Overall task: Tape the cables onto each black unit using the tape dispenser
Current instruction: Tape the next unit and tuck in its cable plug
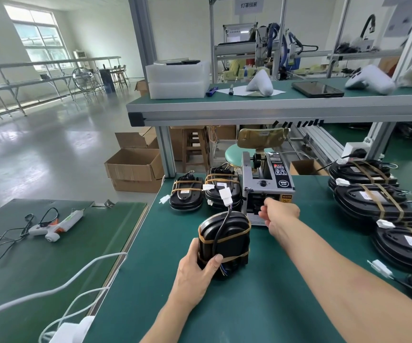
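Your left hand (195, 273) grips the black unit (224, 240) upright on the green surface (261, 305), thumb over its cable (221, 231) and tan tape bands. Beyond it, your right hand (280, 215) reaches the tape dispenser (266, 186) mouth, fingers curled; whether they pinch tape, you cannot tell. Taped units (207, 193) sit behind.

Left hand (196, 273): held low and near, fingers and thumb curled in a grip, forearm angled in from below.
Right hand (280, 214): stretched far forward, fingers bent at the tips, arm extended from the near right.
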Available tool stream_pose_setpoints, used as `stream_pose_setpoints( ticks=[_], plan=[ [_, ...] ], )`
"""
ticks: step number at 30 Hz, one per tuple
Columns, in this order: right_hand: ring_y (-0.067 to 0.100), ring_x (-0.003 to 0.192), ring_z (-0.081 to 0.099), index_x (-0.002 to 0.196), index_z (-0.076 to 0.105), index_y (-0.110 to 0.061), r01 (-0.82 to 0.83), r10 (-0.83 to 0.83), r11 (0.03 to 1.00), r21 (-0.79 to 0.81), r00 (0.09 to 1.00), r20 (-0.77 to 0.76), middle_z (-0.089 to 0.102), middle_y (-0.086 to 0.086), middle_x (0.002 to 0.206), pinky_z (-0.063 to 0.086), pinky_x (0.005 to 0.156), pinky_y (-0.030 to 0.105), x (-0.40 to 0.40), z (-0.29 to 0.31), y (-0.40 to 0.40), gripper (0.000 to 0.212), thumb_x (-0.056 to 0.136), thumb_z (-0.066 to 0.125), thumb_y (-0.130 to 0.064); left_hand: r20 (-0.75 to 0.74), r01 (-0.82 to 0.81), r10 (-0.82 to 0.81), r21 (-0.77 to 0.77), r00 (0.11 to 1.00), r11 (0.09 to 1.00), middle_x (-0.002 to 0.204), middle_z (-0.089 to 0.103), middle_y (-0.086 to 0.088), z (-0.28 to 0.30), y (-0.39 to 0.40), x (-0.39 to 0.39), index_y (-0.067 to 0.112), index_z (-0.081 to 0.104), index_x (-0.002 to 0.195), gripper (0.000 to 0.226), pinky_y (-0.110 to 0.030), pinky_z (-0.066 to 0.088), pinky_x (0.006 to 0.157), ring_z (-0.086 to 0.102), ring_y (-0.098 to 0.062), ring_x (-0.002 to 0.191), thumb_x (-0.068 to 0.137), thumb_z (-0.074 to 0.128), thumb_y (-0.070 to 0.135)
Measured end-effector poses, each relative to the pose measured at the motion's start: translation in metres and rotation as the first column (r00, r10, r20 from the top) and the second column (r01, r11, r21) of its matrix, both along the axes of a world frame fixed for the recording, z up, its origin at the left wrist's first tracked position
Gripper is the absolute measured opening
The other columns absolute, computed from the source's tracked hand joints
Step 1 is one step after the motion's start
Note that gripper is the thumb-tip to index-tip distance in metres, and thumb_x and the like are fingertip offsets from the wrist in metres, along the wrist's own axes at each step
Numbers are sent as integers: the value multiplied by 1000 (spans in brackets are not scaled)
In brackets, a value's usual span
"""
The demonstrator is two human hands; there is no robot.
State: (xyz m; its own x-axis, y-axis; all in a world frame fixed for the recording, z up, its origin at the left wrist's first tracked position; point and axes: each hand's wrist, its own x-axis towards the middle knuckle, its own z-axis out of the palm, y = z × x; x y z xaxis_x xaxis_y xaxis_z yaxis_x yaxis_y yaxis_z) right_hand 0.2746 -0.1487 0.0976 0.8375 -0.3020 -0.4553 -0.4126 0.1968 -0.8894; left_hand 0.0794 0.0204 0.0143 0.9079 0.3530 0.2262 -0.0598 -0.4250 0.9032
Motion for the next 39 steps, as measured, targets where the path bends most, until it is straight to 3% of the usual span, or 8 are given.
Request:
stream_pose_setpoints(
  ticks=[8, 15, 18, 20, 23, 26, 31, 39],
  plan=[
    [11, 36, 59, 102, 68, -3, 47, -45, 997, 61, 998, -37, 72, 7, 67, 39, 35, 15, 3, 2, 2, 16, 88, 73, -7, 4, 2, -2, -18, 1000, 1000, 98, 74, 12, -1, 0, 0, 70, 51, 104, 33, -14, 51, 79, 66, -12, 93, 79, 62, 87],
    [15, 46, 62, 86, 59, -4, 107, -105, 993, 53, 994, -42, 69, 8, 66, 47, 44, 25, -9, 8, 7, 18, 86, 77, -7, 11, 4, -3, -22, 1000, 1000, 98, 75, 11, -1, 0, 0, 64, 53, 104, 41, -16, 51, 81, 66, -13, 93, 76, 61, 93],
    [13, 49, 62, 86, 69, -5, -42, 42, 998, 39, 999, -13, 70, 3, 60, 43, 49, 24, -36, 17, 3, 4, 85, 71, -9, 1, 9, -9, -24, 1000, 1000, 97, 74, 10, -1, 0, 0, 52, 55, 109, 48, -19, 52, 82, 65, -15, 92, 79, 63, 87],
    [10, 55, 63, 81, 72, -12, -201, 194, 978, 59, 976, 97, 71, 0, 63, 43, 53, 23, -59, 26, -3, 6, 86, 73, -13, -11, 11, -11, -24, 1000, 1000, 97, 74, 7, -3, 1, 1, 45, 56, 111, 48, -20, 52, 82, 64, -18, 92, 81, 65, 81],
    [3, 67, 67, 71, 76, -21, -362, 345, 932, 0, 887, 307, 73, -5, 75, 45, 71, 26, -97, 46, -12, 15, 85, 78, -24, -21, 2, -2, -12, 1000, 1000, 96, 73, 8, -2, 1, 1, 45, 56, 112, 48, -15, 50, 77, 63, -13, 88, 81, 64, 81],
    [2, 74, 64, 71, 75, -22, -499, 471, 866, -46, 779, 413, 72, -3, 77, 45, 83, 28, -126, 64, -11, 16, 87, 79, -25, -22, -4, 4, 0, 1000, 1000, 96, 73, 9, -2, 1, 1, 48, 54, 111, 46, -16, 50, 78, 63, -13, 89, 81, 63, 81],
    [-6, 60, 63, 74, 76, -11, -465, 461, 880, -96, 789, 407, 73, -3, 69, 45, 55, 4, -137, 69, -3, 16, 90, 79, -14, -17, -2, 2, -14, 1000, 1000, 97, 74, 5, -1, 0, 0, 37, 58, 113, 55, -22, 51, 81, 64, -17, 90, 80, 63, 81],
    [3, 68, 68, 72, 77, -19, -352, 388, 922, -165, 845, 368, 76, -4, 72, 48, 57, 14, -135, 61, 10, 14, 86, 82, -19, -20, -7, 6, -15, 1000, 1000, 95, 72, 10, 1, -1, -1, 37, 58, 110, 53, -17, 50, 76, 63, -13, 87, 81, 63, 81]
  ],
)
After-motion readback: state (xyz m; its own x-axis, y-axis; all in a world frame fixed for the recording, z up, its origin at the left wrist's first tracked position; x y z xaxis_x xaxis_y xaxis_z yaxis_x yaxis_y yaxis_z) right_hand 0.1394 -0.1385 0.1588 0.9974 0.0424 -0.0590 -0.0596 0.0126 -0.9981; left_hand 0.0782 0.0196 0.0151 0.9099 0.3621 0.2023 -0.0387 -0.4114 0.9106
